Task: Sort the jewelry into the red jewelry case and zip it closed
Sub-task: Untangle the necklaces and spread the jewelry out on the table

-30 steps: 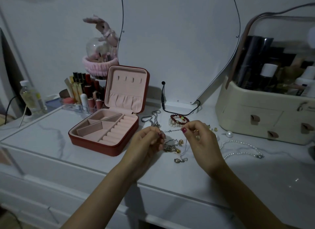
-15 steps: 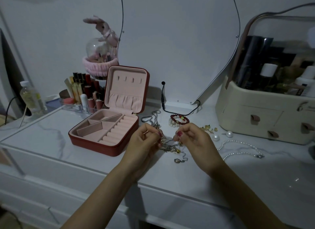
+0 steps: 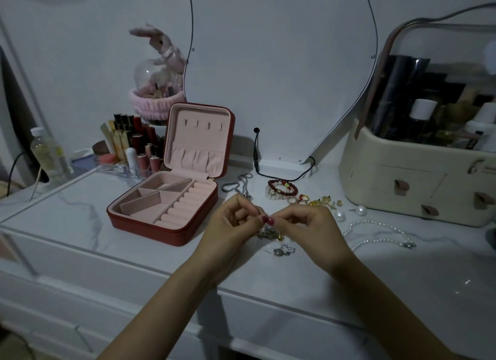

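The red jewelry case lies open on the white dresser top, its pink-lined lid upright and its compartments bare. To its right, my left hand and my right hand meet fingertip to fingertip, both pinching a thin silver chain whose tangled pendant cluster hangs just below them. Loose on the top lie a small silver pendant, a steel chain, a red bead bracelet, gold rings and earrings, two pearl earrings and a pearl necklace.
A cream cosmetics organizer stands at the right. Lipsticks in a clear holder and a bottle stand behind the case at the left. A mirror with a black cable leans at the back. The dresser's front edge runs under my wrists.
My hands have drawn together: a second ago they held the chain stretched between them, now the fingertips touch with the chain bunched below.
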